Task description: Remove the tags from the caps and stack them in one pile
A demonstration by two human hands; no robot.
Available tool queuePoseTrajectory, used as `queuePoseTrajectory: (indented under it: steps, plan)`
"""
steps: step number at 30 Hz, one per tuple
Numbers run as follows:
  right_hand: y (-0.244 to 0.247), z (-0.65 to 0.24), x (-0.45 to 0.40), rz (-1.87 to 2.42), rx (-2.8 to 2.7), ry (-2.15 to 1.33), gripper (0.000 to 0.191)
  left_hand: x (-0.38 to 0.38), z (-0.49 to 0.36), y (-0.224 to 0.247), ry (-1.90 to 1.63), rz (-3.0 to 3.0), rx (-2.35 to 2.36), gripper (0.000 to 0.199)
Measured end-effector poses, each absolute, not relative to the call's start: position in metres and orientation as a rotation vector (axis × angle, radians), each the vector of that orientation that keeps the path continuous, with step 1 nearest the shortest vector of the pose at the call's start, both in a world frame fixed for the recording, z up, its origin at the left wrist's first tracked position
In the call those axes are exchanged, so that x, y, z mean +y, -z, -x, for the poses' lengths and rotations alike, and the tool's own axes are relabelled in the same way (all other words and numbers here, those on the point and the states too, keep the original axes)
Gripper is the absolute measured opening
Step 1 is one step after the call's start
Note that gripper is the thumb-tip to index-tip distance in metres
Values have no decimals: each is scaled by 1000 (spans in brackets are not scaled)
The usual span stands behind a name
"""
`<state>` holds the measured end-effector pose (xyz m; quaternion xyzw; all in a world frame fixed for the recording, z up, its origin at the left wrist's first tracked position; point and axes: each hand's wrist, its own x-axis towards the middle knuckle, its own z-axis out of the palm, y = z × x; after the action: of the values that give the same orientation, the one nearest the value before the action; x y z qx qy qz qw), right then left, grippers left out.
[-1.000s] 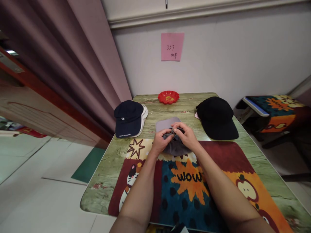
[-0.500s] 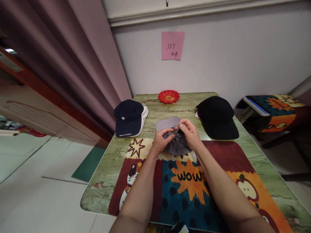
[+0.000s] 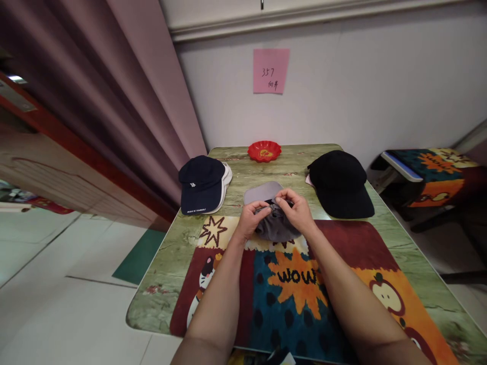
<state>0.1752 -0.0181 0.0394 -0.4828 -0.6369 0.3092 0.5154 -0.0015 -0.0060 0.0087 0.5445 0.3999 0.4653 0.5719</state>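
Note:
A grey cap [image 3: 277, 229] lies at the table's middle, its brim pointing away from me and its back opening towards me. My left hand [image 3: 252, 218] pinches the strap at the cap's back from the left. From the right, my right hand [image 3: 296, 208] pinches the same strap area, its fingertips close to the left ones. The fingers partly hide the strap and its fastening. A navy cap [image 3: 201, 177] rests on a white cap [image 3: 227, 178] to the left. On the right sits a black cap [image 3: 338, 180] over something pink.
A red scalloped dish [image 3: 264, 151] stands at the back of the wood-patterned table [image 3: 155, 289]. A colourful mat [image 3: 266, 304] lies under my forearms. A pink note [image 3: 271, 71] is on the wall, and a curtain [image 3: 152, 76] hangs at the left.
My right hand has shifted slightly left and down, its fingertips closer to my left hand's at the strap. The grey cap's back lies a little lower. The other caps have not moved.

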Motion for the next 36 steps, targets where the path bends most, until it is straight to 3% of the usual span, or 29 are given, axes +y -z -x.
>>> queuePoseTrajectory:
  steps: [26, 36]
  plan:
    - [-43, -176, -20, 1295, -1865, -197, 11, -11, -3, -16, -1145, -1315, 974, 35]
    - [-46, -180, -21, 1284, -1867, -260, 9, -10, -5, -13, -1259, -1484, 1066, 26]
